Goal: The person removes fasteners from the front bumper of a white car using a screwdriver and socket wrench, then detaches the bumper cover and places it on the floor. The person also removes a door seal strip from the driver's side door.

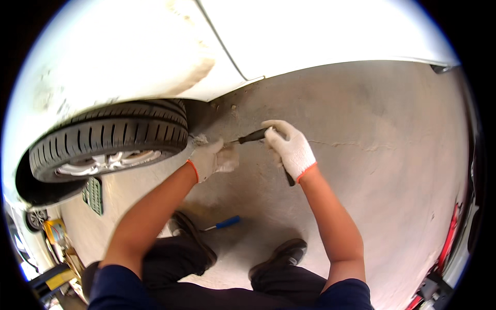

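While steadying the dark-handled tool (253, 135) just off mid-view toward twelve o'clock, seems to be at the step of guiding its thin shaft (235, 141) between both hands, probably calling for careful alignment next. Toward four o'clock from there, pinches its near end narrowly with the right hand (292, 152), with a dark piece (289, 178) jutting below the palm; toward eight, curls the left hand (207, 159) near the shaft, too blurred to tell holding from touching. Has a tyre (113, 134) farther out at nine.

Knitted cloth over my fingers (279, 125), matt dark tool handle (253, 136), matt rubber tyre (119, 133), smooth white car panel (330, 36).
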`<action>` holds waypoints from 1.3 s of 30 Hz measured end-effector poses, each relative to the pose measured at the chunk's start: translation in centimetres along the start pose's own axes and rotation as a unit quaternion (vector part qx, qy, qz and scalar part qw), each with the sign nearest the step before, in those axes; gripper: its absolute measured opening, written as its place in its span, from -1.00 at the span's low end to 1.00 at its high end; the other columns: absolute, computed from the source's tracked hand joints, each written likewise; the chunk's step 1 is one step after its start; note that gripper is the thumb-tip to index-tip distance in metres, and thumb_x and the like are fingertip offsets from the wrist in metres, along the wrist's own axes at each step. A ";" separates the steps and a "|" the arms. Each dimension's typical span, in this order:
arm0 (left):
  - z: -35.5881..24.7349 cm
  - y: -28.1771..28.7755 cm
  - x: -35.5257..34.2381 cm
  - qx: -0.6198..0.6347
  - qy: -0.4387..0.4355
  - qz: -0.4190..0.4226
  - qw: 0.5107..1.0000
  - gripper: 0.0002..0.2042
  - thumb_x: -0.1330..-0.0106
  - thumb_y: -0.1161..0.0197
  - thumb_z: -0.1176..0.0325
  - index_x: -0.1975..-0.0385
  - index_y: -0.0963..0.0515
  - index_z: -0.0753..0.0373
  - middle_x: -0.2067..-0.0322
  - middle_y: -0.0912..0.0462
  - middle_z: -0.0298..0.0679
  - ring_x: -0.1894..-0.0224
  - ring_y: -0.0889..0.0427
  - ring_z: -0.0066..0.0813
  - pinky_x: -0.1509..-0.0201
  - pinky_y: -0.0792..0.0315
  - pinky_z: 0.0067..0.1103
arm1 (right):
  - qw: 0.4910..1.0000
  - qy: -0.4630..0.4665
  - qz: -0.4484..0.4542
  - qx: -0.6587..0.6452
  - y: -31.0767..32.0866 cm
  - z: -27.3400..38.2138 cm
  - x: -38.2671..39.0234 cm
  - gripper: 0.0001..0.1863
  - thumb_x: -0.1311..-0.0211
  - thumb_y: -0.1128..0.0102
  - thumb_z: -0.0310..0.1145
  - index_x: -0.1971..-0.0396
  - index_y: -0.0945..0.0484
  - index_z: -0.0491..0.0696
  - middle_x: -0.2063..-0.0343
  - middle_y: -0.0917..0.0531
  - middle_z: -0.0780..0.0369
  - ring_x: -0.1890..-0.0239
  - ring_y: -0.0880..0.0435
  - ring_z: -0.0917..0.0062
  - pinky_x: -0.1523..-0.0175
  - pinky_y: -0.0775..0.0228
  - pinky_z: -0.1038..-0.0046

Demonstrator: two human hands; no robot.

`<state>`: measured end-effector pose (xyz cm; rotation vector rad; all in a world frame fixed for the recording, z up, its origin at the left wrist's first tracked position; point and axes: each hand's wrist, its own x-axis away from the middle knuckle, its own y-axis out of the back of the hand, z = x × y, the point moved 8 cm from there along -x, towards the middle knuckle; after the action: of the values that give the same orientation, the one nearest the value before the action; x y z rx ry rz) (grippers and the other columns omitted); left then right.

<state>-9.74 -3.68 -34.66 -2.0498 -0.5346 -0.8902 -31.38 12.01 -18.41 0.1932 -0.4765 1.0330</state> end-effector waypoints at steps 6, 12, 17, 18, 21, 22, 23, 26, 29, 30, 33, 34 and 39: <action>4.1 -0.1 13.0 -0.838 -0.250 0.180 0.451 -0.57 -0.63 -0.10 0.00 -0.19 -0.57 0.25 -0.08 -0.73 0.12 -0.12 -0.75 0.06 -0.16 -0.62 -0.12 | 0.884 0.293 -0.006 0.363 -6.9 10.5 10.9 -0.75 -0.44 -0.33 -0.21 0.00 -0.61 0.03 0.44 -0.73 0.03 0.37 -0.81 0.14 0.28 -0.63 0.15; -1.7 -17.5 29.4 -0.837 0.142 0.149 0.507 -0.50 -0.55 -0.18 -0.11 -0.04 -0.63 0.28 0.14 -0.79 0.03 0.04 -0.79 0.07 -0.11 -0.63 -0.18 | 0.822 0.103 0.073 0.555 -7.5 -4.9 2.9 -0.72 -0.60 -0.13 -0.15 0.12 -0.47 -0.10 0.39 -0.76 -0.05 0.28 -0.76 -0.10 0.20 -0.58 -0.09; -4.9 -24.6 34.2 -0.738 -0.205 0.139 0.628 -0.56 -0.42 -0.41 0.03 -0.10 -0.60 0.22 0.25 -0.72 -0.13 0.20 -0.76 -0.13 0.06 -0.60 -0.28 | 0.833 0.199 0.066 0.512 -12.1 6.5 6.7 -0.67 -0.58 -0.13 -0.10 0.07 -0.49 -0.10 0.36 -0.77 -0.10 0.27 -0.79 -0.11 0.16 -0.63 -0.09; -5.3 -23.8 33.7 -0.795 -0.154 0.095 0.579 -0.58 -0.40 -0.41 0.05 -0.07 -0.60 0.22 0.27 -0.71 -0.12 0.21 -0.76 -0.15 0.09 -0.58 -0.28 | 0.843 0.201 0.046 0.496 -12.0 8.5 8.0 -0.67 -0.58 -0.13 -0.09 0.06 -0.49 -0.10 0.35 -0.77 -0.11 0.27 -0.79 -0.11 0.15 -0.63 -0.10; -5.2 -22.9 32.2 -0.866 -0.164 0.034 0.472 -0.62 -0.35 -0.44 0.08 0.07 -0.58 0.25 0.37 -0.67 -0.13 0.31 -0.73 -0.15 0.19 -0.54 -0.28 | 0.814 0.082 0.078 0.569 -7.6 -3.3 2.7 -0.68 -0.57 -0.13 -0.11 0.08 -0.49 -0.10 0.37 -0.77 -0.10 0.29 -0.78 -0.12 0.14 -0.60 -0.13; -4.1 -22.9 31.8 -0.880 -0.150 0.068 0.445 -0.61 -0.35 -0.44 0.06 0.08 -0.58 0.25 0.40 -0.66 -0.15 0.33 -0.73 -0.15 0.20 -0.53 -0.29 | 0.818 0.077 0.046 0.568 -6.3 -3.5 2.0 -0.71 -0.58 -0.11 -0.14 0.10 -0.50 -0.10 0.38 -0.77 -0.10 0.30 -0.76 -0.14 0.14 -0.58 -0.14; -3.3 -22.8 31.8 -0.895 -0.133 0.093 0.416 -0.60 -0.35 -0.44 0.05 0.09 -0.57 0.25 0.42 -0.65 -0.17 0.36 -0.72 -0.15 0.21 -0.53 -0.29 | 0.819 0.095 0.029 0.565 -6.4 -2.3 2.0 -0.71 -0.59 -0.10 -0.14 0.10 -0.50 -0.10 0.38 -0.77 -0.09 0.30 -0.76 -0.14 0.14 -0.58 -0.13; -2.4 -24.2 33.2 -0.837 -0.206 0.161 0.481 -0.60 -0.35 -0.45 -0.01 0.14 -0.57 0.20 0.43 -0.65 -0.25 0.38 -0.71 -0.26 0.23 -0.49 -0.38 | 0.853 0.126 -0.015 0.507 -7.8 3.0 4.5 -0.72 -0.59 -0.10 -0.15 0.10 -0.51 -0.09 0.39 -0.78 -0.06 0.31 -0.75 -0.16 0.15 -0.58 -0.11; -2.4 -24.7 32.7 -0.865 -0.239 0.142 0.417 -0.59 -0.33 -0.46 -0.04 0.15 -0.57 0.18 0.43 -0.65 -0.28 0.37 -0.71 -0.30 0.24 -0.46 -0.41 | 0.886 0.173 -0.035 0.428 -6.2 1.2 4.3 -0.74 -0.57 -0.16 -0.17 0.07 -0.54 -0.08 0.34 -0.78 -0.08 0.24 -0.76 -0.12 0.10 -0.59 -0.07; -2.8 -25.3 32.4 -0.879 -0.256 0.130 0.379 -0.59 -0.33 -0.46 -0.04 0.15 -0.57 0.18 0.42 -0.65 -0.28 0.36 -0.71 -0.32 0.24 -0.45 -0.41 | 0.849 -0.004 -0.011 0.529 -3.6 -3.3 2.6 -0.75 -0.54 -0.19 -0.20 0.01 -0.56 -0.06 0.27 -0.78 -0.10 0.15 -0.76 -0.08 0.03 -0.59 -0.01; -2.5 -25.4 32.6 -0.873 -0.225 0.145 0.408 -0.60 -0.34 -0.46 -0.05 0.19 -0.57 0.15 0.43 -0.64 -0.29 0.35 -0.70 -0.33 0.23 -0.44 -0.40 | 0.874 -0.023 -0.074 0.480 -1.4 -2.5 2.0 -0.73 -0.53 -0.18 -0.24 -0.04 -0.56 -0.09 0.29 -0.77 -0.10 0.14 -0.77 -0.02 0.00 -0.60 0.09; -1.9 -25.2 32.9 -0.858 -0.238 0.152 0.429 -0.61 -0.34 -0.46 -0.06 0.23 -0.56 0.13 0.43 -0.64 -0.30 0.34 -0.70 -0.33 0.21 -0.44 -0.41 | 0.920 0.014 -0.078 0.385 -2.2 -0.6 3.3 -0.68 -0.50 -0.21 -0.23 -0.08 -0.55 -0.11 0.38 -0.74 -0.04 0.25 -0.76 0.04 0.05 -0.59 0.15; -0.4 -24.2 33.3 -0.855 -0.215 0.164 0.443 -0.60 -0.33 -0.48 -0.07 0.23 -0.56 0.13 0.44 -0.63 -0.33 0.34 -0.69 -0.35 0.19 -0.45 -0.41 | 0.992 -0.091 0.089 -0.014 -1.9 -6.2 2.7 -0.68 -0.52 -0.23 -0.18 -0.02 -0.56 -0.12 0.46 -0.62 0.15 0.43 -0.55 0.39 0.26 -0.37 0.33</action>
<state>-3.30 11.75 3.03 -3.9811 1.2286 -0.4672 -26.86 15.42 -22.48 0.2236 -0.6821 1.1888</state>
